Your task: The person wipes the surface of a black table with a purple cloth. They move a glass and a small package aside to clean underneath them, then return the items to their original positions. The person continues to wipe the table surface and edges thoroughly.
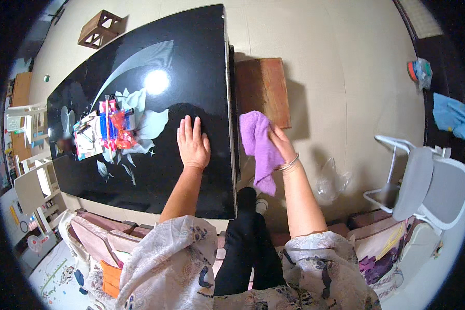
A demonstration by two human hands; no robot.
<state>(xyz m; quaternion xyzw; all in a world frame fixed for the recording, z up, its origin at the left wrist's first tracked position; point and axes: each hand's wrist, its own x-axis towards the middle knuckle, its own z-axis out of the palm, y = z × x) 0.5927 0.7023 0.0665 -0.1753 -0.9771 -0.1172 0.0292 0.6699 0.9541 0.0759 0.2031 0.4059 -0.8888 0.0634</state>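
My left hand [193, 143] lies flat, fingers stretched out, on the glossy black table [201, 62] near its right side. In my right hand [283, 145], which wears a bangle, hangs a purple cloth [261, 150]. The cloth droops beside the table's right edge, over the floor and next to a wooden stool [266, 88]. My right fingertips are partly hidden by the cloth. Left of my left hand, a pile of small items [113, 126] in red, blue and white sits on the table's leaf pattern.
A grey chair [429, 181] stands at the right, with a clear plastic bag [331, 181] on the floor before it. Another wooden stool [99, 30] is beyond the table. A pink sofa [95, 237] lies behind me. White shelving [46, 181] stands at the far left.
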